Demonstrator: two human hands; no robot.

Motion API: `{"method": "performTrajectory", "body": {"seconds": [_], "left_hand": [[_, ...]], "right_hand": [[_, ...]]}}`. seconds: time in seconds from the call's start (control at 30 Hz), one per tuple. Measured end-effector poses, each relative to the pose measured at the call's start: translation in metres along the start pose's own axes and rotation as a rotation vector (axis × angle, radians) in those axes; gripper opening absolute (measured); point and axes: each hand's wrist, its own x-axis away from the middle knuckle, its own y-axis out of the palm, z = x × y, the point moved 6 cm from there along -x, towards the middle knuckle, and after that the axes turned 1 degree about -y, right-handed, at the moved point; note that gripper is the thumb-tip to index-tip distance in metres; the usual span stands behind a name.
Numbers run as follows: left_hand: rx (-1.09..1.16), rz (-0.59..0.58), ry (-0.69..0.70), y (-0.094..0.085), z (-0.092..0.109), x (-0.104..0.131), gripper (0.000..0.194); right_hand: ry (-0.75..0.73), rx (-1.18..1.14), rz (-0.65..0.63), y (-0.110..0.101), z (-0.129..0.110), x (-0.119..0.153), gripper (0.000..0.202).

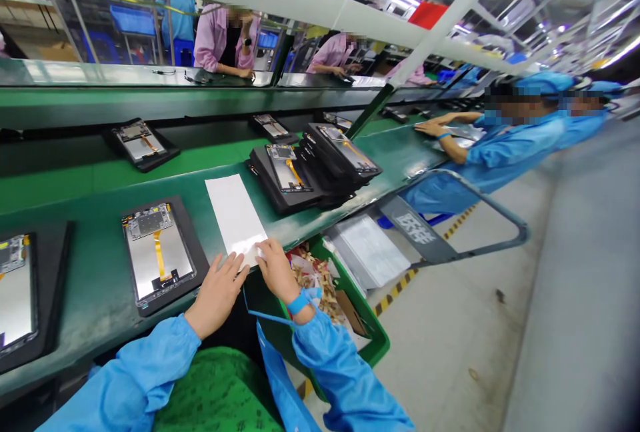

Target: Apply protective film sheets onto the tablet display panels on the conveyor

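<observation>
A long white sheet [233, 209] lies flat on the green bench, its near end under my fingers. My left hand [217, 292] rests with outstretched fingers on the sheet's near left edge, holding nothing. At the near right corner, my right hand [277, 272] has its fingertips pinched together on the sheet's edge; a small pale bit shows there, too small to name. Left of the sheet sits an opened tablet [159, 252] on a black pad, its circuit board and orange ribbon cable exposed. Another opened tablet [17, 292] is partly cut off at the left edge.
Stacked black pads bearing opened tablets [287, 169] stand beyond the sheet. More units lie on the green conveyor [210, 162]. Below the bench edge are a green bin [377, 342] of scraps and a cart [415, 229]. A co-worker in blue [520, 129] works at right.
</observation>
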Motion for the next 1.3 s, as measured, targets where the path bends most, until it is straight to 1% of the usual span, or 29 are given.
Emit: {"method": "performTrajectory", "body": {"seconds": [0.13,0.23,0.37,0.43,0.5,0.57,0.63,0.7,0.77,0.8,0.87,0.93,1.0,1.03,1.1,1.2,1.3], "left_hand": [[-0.025,0.011,-0.002,0.002,0.001,0.0,0.051],[-0.033,0.013,-0.002,0.004,0.001,0.0,0.052],[-0.032,0.017,-0.008,0.006,0.001,0.001,0.051],[-0.029,0.024,-0.008,0.007,0.002,0.0,0.05],[-0.018,0.036,-0.009,0.006,0.003,-0.002,0.049],[0.004,0.062,-0.009,0.0,0.006,-0.003,0.047],[0.031,0.106,0.0,-0.015,0.007,0.001,0.047],[0.059,0.164,0.003,-0.037,0.003,0.013,0.046],[0.086,0.231,-0.035,-0.061,-0.01,0.034,0.042],[0.094,0.266,-0.076,-0.071,-0.021,0.046,0.04],[0.083,0.331,-0.203,-0.086,-0.05,0.073,0.039],[0.033,0.369,-0.355,-0.093,-0.085,0.098,0.04],[-0.027,0.374,-0.471,-0.093,-0.117,0.115,0.041],[-0.05,0.367,-0.503,-0.091,-0.129,0.12,0.042],[-0.078,0.347,-0.532,-0.087,-0.148,0.124,0.044],[-0.092,0.321,-0.539,-0.084,-0.16,0.122,0.046],[-0.104,0.304,-0.54,-0.083,-0.163,0.118,0.047]], "right_hand": [[-0.069,-0.029,0.07,-0.002,-0.005,0.005,0.025],[-0.047,-0.095,0.09,-0.002,-0.004,0.004,0.018],[0.066,-0.307,0.148,-0.007,0.009,0.004,0.008],[0.142,-0.411,0.214,-0.016,0.019,0.005,0.011],[0.199,-0.515,0.261,-0.028,0.023,0.002,0.016],[0.202,-0.657,0.233,-0.035,0.012,-0.008,0.02],[0.144,-0.796,0.112,-0.033,-0.017,-0.027,0.02],[0.032,-0.842,-0.043,-0.02,-0.058,-0.051,0.018],[-0.092,-0.828,-0.155,0.002,-0.101,-0.075,0.015],[-0.15,-0.81,-0.19,0.015,-0.121,-0.086,0.014],[-0.236,-0.759,-0.243,0.047,-0.154,-0.106,0.011],[-0.288,-0.663,-0.278,0.079,-0.176,-0.123,0.008],[-0.316,-0.554,-0.287,0.105,-0.19,-0.137,0.01],[-0.324,-0.512,-0.288,0.114,-0.194,-0.142,0.012],[-0.327,-0.467,-0.292,0.127,-0.198,-0.149,0.016],[-0.312,-0.432,-0.297,0.137,-0.198,-0.152,0.017],[-0.294,-0.402,-0.295,0.14,-0.196,-0.152,0.016]]}}
